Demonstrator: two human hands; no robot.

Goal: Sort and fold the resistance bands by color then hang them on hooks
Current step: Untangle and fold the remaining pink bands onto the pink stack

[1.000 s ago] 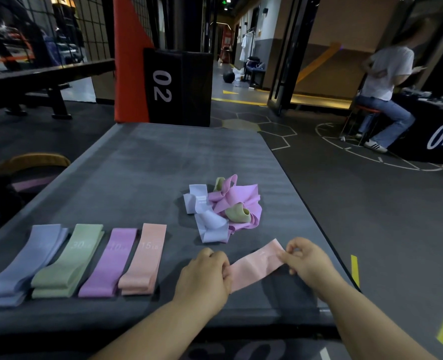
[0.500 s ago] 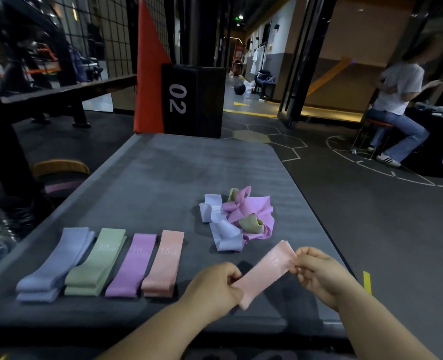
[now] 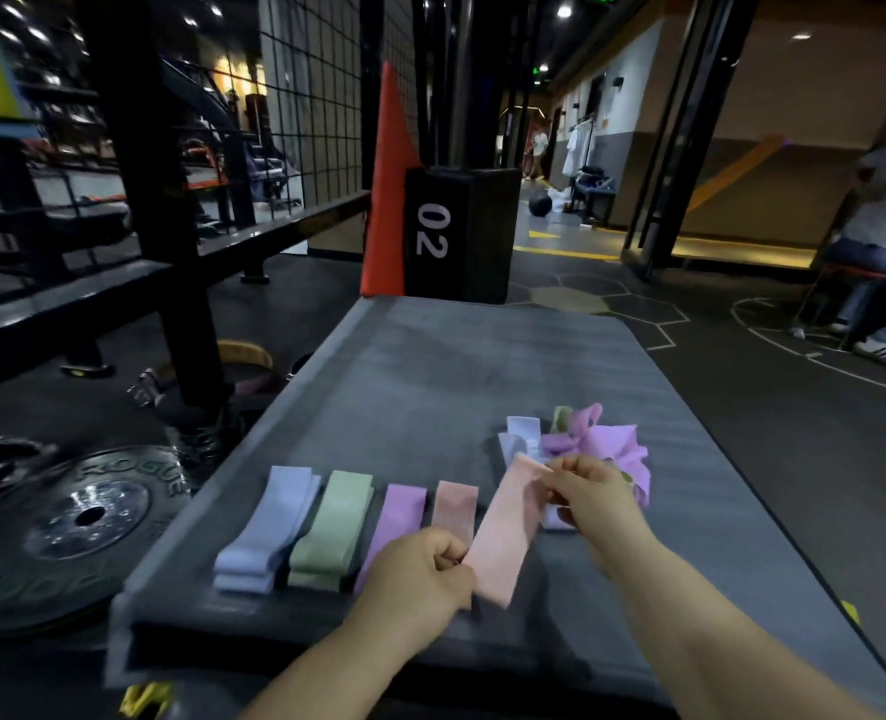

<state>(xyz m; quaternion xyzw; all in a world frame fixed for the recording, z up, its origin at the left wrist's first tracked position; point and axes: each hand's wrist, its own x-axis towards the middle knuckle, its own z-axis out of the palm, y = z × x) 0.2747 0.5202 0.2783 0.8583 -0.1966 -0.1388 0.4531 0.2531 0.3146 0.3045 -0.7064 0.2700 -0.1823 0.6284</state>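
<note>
Well, my left hand and right hand pinch the peach band, half hiding the tangled pile; the box reads "02".

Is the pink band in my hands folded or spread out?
Spread out: left hand and right hand pinch opposite ends, holding the pink band flat.

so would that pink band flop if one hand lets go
Probably floppy: the pink band looks straight only because the left hand and right hand pinch its ends. Likely light: mere pinches carry it. The heap of bands is crumpled, so it should fold easily.
</note>
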